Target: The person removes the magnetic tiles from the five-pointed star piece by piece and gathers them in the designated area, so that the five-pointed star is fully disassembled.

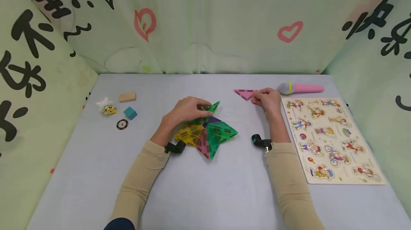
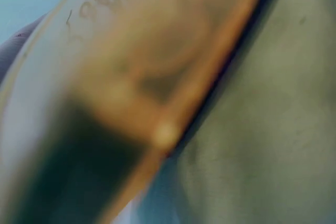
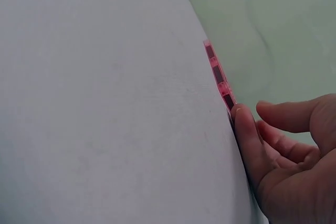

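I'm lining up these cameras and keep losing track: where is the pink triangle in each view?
Head: the pink triangle lies right of centre, at the fingertips of the right hand.
Left wrist: not visible; much of this view is blurred.
Right wrist: right of centre, seen nearly edge-on.
Shared landmark, head and right wrist only: the right hand.

Tan sleeves [image 1: 136, 180], black wrist cameras [image 1: 175, 147]
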The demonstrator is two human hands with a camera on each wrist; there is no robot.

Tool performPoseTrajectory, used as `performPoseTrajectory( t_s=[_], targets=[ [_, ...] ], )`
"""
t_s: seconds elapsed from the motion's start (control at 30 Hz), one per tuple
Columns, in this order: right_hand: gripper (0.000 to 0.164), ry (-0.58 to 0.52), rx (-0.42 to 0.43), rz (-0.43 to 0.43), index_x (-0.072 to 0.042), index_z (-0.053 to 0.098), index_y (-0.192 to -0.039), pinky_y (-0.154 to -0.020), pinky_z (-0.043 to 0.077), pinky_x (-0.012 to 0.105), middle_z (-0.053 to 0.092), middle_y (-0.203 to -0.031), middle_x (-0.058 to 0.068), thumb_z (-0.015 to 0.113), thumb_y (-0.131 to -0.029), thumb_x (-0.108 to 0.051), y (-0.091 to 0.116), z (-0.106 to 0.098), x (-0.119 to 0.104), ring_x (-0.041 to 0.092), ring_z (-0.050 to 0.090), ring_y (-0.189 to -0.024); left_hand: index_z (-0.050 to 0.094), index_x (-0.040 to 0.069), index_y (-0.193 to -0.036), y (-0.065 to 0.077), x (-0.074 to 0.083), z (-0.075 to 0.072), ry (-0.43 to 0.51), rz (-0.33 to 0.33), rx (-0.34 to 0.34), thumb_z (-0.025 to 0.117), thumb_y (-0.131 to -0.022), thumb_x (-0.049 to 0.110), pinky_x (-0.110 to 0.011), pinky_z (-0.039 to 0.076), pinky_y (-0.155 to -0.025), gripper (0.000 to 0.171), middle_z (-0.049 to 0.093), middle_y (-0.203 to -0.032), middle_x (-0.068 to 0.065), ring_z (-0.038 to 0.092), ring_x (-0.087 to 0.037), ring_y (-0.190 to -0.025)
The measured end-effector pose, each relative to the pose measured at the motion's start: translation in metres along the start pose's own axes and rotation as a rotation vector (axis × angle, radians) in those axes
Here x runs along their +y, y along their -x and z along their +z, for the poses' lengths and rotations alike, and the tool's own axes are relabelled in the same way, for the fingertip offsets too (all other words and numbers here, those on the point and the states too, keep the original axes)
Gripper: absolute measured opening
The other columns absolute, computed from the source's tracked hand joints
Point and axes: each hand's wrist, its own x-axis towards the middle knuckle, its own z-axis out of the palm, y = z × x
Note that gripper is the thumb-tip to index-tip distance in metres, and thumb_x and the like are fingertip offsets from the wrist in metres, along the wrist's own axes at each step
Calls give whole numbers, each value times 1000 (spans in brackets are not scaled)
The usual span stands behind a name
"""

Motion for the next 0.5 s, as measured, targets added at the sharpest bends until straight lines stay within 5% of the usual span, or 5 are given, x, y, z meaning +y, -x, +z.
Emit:
performPoseTrajectory(
  t_s=[0.5],
  targets=[
    [33,158,-129,-81,-1,60,-123,-71,58,22,69,-85,1,65,-96,-18,10,8,-6,8,68,-72,65,28,-131,3,1,-1,6,1,2,65,-89,57,-36,52,-89,51,72,-117,6,65,-12,-102]
  ],
)
